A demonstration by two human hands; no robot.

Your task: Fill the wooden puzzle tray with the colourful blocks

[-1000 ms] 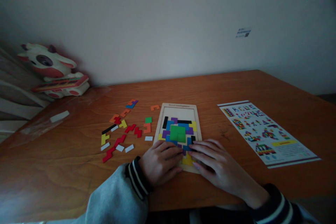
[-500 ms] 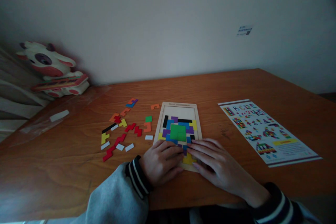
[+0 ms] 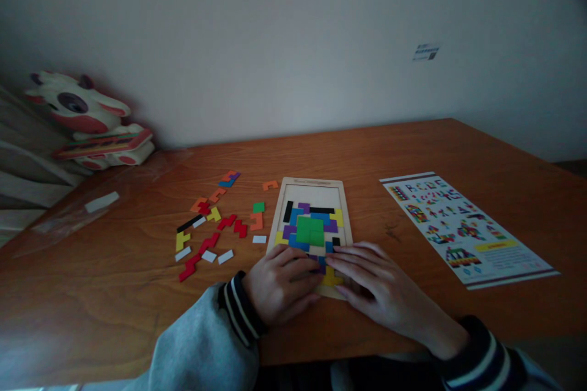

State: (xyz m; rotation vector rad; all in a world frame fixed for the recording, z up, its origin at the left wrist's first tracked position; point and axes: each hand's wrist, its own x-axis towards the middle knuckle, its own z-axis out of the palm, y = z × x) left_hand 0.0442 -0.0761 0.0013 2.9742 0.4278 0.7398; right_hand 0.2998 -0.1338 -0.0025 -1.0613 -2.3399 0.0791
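Note:
A pale wooden puzzle board (image 3: 347, 220) lies flat on the table in front of me, partly filled with coloured block pieces. Across its lower left rests my left hand (image 3: 285, 284), fingers slightly bent and fingertips touching pieces near the middle. My right hand (image 3: 373, 281) lies over the lower right, its fingers stretched toward the left fingertips. Between the hands show small purple and blue pieces and a yellow piece (image 3: 331, 278). Higher up sit green squares (image 3: 310, 231), a black bar (image 3: 322, 210) and a purple piece (image 3: 330, 226). My hands hide the board's lower corners.
Loose pieces lie left of the board, among them a green piece (image 3: 259, 207), an orange piece (image 3: 257, 221), a red piece (image 3: 241, 229) and several white ones. A printed pattern sheet (image 3: 463, 226) is at the right. A cow-shaped toy keyboard (image 3: 105, 146) stands back left.
My left fingertips have slid slightly to the right over the board, and the small pieces between my hands look slightly shifted. The right hand stays nearly still.

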